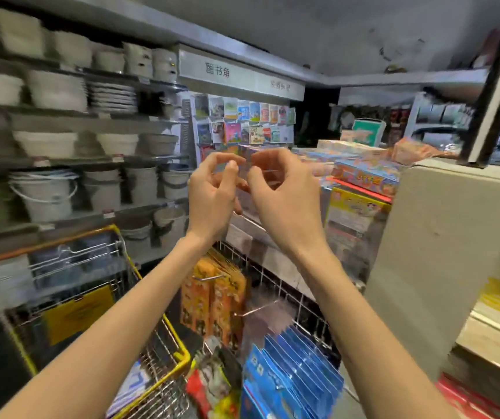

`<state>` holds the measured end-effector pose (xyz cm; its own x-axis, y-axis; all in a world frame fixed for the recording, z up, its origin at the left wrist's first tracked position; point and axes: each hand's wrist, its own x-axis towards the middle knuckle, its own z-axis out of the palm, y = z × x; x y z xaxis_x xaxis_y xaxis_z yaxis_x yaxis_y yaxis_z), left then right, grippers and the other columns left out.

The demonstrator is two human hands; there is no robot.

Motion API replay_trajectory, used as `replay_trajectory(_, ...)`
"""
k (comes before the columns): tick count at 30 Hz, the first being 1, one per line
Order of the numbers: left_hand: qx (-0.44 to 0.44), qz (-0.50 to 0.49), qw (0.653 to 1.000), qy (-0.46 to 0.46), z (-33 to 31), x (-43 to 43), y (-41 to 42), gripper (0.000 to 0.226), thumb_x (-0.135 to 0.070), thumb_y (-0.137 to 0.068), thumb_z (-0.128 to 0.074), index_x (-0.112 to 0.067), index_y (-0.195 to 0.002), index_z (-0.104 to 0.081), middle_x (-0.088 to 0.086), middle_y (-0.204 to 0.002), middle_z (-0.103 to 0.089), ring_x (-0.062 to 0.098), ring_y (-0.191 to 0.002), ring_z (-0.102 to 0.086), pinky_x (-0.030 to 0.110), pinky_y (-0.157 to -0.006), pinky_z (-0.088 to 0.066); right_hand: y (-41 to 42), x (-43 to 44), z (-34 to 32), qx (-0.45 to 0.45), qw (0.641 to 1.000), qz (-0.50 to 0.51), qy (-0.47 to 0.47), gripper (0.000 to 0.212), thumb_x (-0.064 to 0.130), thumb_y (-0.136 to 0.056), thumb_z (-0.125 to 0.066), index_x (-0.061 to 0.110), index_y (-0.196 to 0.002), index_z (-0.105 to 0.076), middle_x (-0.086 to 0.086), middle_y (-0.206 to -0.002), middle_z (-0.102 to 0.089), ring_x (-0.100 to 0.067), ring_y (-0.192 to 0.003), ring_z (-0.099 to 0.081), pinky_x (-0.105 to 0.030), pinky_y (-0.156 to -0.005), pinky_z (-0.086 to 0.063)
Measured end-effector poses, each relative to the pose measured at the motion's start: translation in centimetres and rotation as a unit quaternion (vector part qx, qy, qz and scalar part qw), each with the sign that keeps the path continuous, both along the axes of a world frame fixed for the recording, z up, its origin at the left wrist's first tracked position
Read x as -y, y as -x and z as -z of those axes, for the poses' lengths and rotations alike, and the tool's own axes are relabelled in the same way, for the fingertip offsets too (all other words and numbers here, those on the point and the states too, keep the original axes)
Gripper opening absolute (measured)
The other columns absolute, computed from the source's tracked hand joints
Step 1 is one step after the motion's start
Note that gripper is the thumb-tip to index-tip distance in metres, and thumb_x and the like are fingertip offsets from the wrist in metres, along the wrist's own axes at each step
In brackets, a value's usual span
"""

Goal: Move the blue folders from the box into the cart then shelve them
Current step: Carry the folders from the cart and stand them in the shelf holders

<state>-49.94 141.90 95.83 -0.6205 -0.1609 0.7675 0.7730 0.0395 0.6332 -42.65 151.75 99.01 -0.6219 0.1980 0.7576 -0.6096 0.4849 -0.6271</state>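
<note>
The folders point(297, 376) are blue with white marks, the cart point(158, 300) silver wire edged in yellow, the packets point(212, 300) orange, the buckets point(46, 192) white, the box point(442, 267) beige.

The cart point(184, 356) stands at lower left, before the shelves point(91, 122) holding bowls and buckets. Right of the cart, the folders point(297, 376) hang on the wire rack point(300, 303). The box point(442, 252) stands further right.

Blue folders point(298, 373) fanned in an overlapping row, beside yellow-rimmed wire cart point(182, 354)
</note>
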Motion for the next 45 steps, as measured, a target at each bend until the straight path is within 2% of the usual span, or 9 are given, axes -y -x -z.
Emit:
replay_trajectory(6,0.046,-0.041,0.998,0.013,3.0,5.7,4.6,0.016,-0.004,-0.103,-0.050,0.005,-0.103,-0.063,-0.014,-0.063,-0.067,0.004,-0.051,-0.060,0.014,-0.045,-0.043,4.1,4.5,2.7,0.075,0.997,-0.034,0.011,0.013,0.020,-0.091,-0.062,0.021,-0.103,-0.067,0.009,-0.093,-0.069,-0.005,-0.088,-0.065,-0.019,-0.076,-0.052)
replay_trajectory(9,0.080,-0.050,0.996,0.008,4.8,8.8,8.4,0.015,-0.007,-0.102,-0.051,-0.002,-0.104,-0.065,-0.010,-0.071,-0.071,0.007,-0.062,-0.067,0.019,-0.050,-0.052,6.8,8.1,4.4,0.087,0.995,-0.039,0.028,0.010,0.019,-0.092,-0.062,0.021,-0.100,-0.066,0.011,-0.091,-0.069,-0.002,-0.084,-0.065,-0.017,-0.073,-0.052)
replay_trajectory(13,0.089,-0.033,0.995,0.014,7.7,13.0,13.5,0.015,-0.010,-0.102,-0.052,-0.006,-0.102,-0.066,0.008,-0.074,-0.072,0.028,-0.062,-0.069,0.035,-0.050,-0.056,10.7,13.0,6.8,0.100,0.993,-0.042,0.043,0.009,0.020,-0.092,-0.061,0.022,-0.100,-0.066,0.011,-0.089,-0.068,-0.003,-0.083,-0.065,-0.016,-0.072,-0.052)
replay_trajectory(17,0.128,-0.014,0.992,0.010,10.4,18.4,17.2,0.018,-0.002,-0.103,-0.048,0.009,-0.105,-0.061,-0.001,-0.063,-0.064,0.002,-0.052,-0.062,0.017,-0.044,-0.045,16.4,18.2,9.2,0.116,0.991,-0.007,0.069,0.013,0.013,-0.091,-0.060,0.015,-0.101,-0.068,0.008,-0.087,-0.068,-0.001,-0.080,-0.063,-0.006,-0.067,-0.044)
replay_trajectory(20,0.172,-0.001,0.985,0.023,13.6,23.4,20.3,0.016,-0.005,-0.104,-0.047,0.003,-0.105,-0.061,-0.006,-0.056,-0.066,0.005,-0.048,-0.060,0.027,-0.040,-0.049,20.5,22.7,12.3,0.157,0.985,0.004,0.072,0.016,0.011,-0.091,-0.060,0.011,-0.104,-0.068,0.003,-0.090,-0.068,-0.005,-0.079,-0.062,-0.003,-0.066,-0.040)
replay_trajectory(23,0.233,-0.007,0.972,0.025,17.1,27.9,23.9,0.017,-0.007,-0.104,-0.045,-0.001,-0.105,-0.061,-0.002,-0.058,-0.069,0.015,-0.041,-0.055,0.025,-0.042,-0.046,24.4,26.9,16.0,0.209,0.976,0.007,0.067,0.018,0.009,-0.089,-0.059,0.009,-0.105,-0.068,0.001,-0.092,-0.069,-0.010,-0.080,-0.061,-0.002,-0.065,-0.038)
replay_trajectory(28,0.322,-0.022,0.946,0.025,23.0,32.0,27.4,0.015,-0.010,-0.103,-0.046,-0.006,-0.104,-0.061,0.012,-0.070,-0.072,0.020,-0.042,-0.058,0.026,-0.044,-0.047,29.0,30.4,21.9,0.283,0.958,0.019,0.044,0.019,0.008,-0.089,-0.058,0.008,-0.105,-0.069,-0.003,-0.091,-0.070,-0.017,-0.083,-0.063,-0.006,-0.066,-0.038)
replay_trajectory(36,0.467,-0.074,0.876,0.095,31.9,37.4,30.0,0.014,-0.014,-0.104,-0.046,-0.011,-0.111,-0.057,0.008,-0.082,-0.074,0.019,-0.051,-0.063,0.021,-0.046,-0.049,34.9,34.2,32.1,0.413,0.910,-0.004,0.034,0.023,0.011,-0.090,-0.058,0.008,-0.109,-0.070,-0.005,-0.102,-0.071,-0.015,-0.088,-0.060,-0.015,-0.073,-0.035)
replay_trajectory(45,0.607,-0.108,0.775,0.136,42.7,42.2,31.6,0.022,-0.019,-0.105,-0.049,-0.011,-0.126,-0.049,0.007,-0.098,-0.071,0.020,-0.064,-0.067,0.018,-0.046,-0.046,37.5,36.3,44.7,0.592,0.804,-0.043,-0.034,0.020,0.013,-0.091,-0.054,0.008,-0.105,-0.067,-0.008,-0.098,-0.069,-0.022,-0.086,-0.061,-0.028,-0.075,-0.045)
